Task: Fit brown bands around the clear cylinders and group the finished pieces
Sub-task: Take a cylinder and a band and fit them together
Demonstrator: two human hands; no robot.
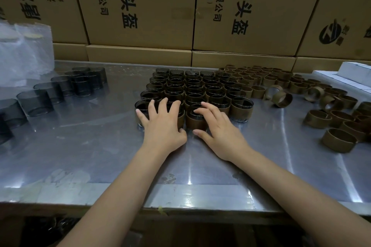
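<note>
Both hands are snugging the near row into the block of banded cylinders (pixel 192 94) mid-tabletop (pixel 100 146): left hand (pixel 162 124) and right hand (pixel 218 132) fingers spread flat, so I'd push evenly and low to avoid tipping any.

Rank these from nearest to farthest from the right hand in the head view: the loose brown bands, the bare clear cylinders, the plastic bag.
From the right hand:
1. Loose brown bands, on the table to its right.
2. Bare clear cylinders, in rows on the left, beyond the left hand.
3. Plastic bag, far-left back corner.
</note>
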